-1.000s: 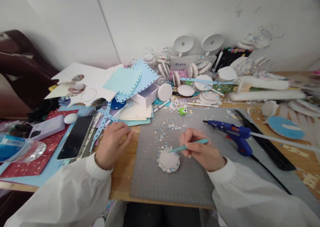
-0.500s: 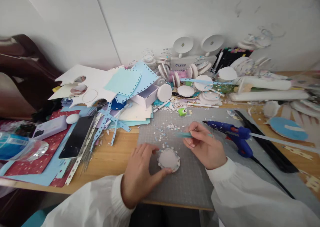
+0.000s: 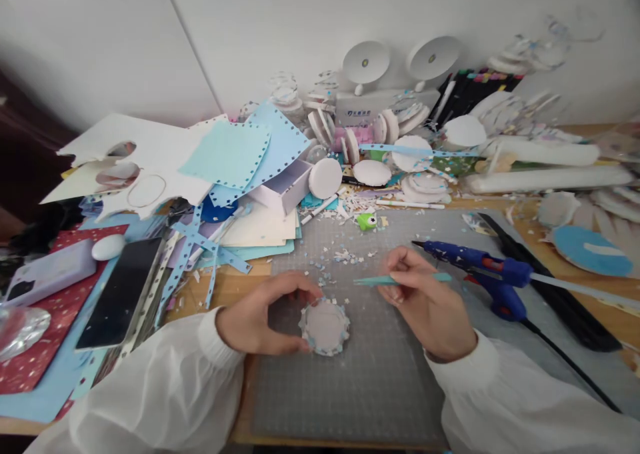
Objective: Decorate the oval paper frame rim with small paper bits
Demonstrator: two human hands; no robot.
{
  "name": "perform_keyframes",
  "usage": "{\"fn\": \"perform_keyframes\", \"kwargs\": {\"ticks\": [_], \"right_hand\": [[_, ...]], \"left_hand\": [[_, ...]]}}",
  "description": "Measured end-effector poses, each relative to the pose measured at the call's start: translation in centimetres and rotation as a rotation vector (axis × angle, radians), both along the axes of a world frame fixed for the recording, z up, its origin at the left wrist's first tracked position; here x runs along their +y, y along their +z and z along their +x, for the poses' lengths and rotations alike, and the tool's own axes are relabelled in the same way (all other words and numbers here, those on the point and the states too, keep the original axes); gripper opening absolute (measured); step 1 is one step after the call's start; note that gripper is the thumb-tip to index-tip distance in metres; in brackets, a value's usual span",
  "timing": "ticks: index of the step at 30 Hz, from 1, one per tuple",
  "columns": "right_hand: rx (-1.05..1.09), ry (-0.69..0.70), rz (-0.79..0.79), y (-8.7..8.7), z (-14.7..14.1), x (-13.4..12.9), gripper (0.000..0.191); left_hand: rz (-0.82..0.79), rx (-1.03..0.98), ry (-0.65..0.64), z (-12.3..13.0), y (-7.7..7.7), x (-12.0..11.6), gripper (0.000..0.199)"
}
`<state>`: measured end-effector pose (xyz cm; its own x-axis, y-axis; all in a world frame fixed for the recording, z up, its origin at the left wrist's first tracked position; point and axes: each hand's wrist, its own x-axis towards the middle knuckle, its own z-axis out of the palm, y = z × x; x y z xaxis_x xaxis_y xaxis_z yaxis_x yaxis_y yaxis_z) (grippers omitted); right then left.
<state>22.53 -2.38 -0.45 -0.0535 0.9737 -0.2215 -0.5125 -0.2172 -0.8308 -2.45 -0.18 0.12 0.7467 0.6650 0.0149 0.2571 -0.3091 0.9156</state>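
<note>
A round white disc (image 3: 326,327) with small white and pale blue pieces around its rim lies on the grey cutting mat (image 3: 345,401). My left hand (image 3: 267,311) holds its left side, thumb at the lower edge and fingertips at the upper edge. In my right hand (image 3: 425,301) is a pair of turquoise tweezers (image 3: 373,281), pinched between thumb and fingers. Their tips point left, above the mat and to the upper right of the disc. Tiny white and blue paper pieces (image 3: 345,257) are scattered just beyond the disc.
A blue glue gun (image 3: 475,257) with its cord lies on the right. Behind the mat are piled white discs (image 3: 373,173), a green clip-like item (image 3: 367,221) and pens. Patterned paper sheets (image 3: 227,154) and a black phone (image 3: 120,294) lie to the left.
My left hand has shifted to the disc's left side, its thumb moving left along the lower edge. The view has moved a little. The tweezers, blurred before, are now sharper.
</note>
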Motion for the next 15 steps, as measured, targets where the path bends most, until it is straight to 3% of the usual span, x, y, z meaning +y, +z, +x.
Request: {"fn": "perform_keyframes", "kwargs": {"ticks": [6, 11, 15], "right_hand": [[-0.246, 0.131, 0.207, -0.2, 0.6, 0.0, 0.004], [-0.81, 0.229, 0.637, -0.2, 1.2, -0.5, 0.016], [-1.023, 0.36, 0.927, -0.5, 1.0, -0.6, 0.029]], "left_hand": [[-0.132, -0.111, -0.066, -0.8, -0.1, 0.2, 0.052], [-0.168, -0.088, -0.101, -0.7, 0.2, 0.2, 0.049], [-0.141, -0.069, -0.106, -0.6, 0.1, 0.2, 0.053]]}}
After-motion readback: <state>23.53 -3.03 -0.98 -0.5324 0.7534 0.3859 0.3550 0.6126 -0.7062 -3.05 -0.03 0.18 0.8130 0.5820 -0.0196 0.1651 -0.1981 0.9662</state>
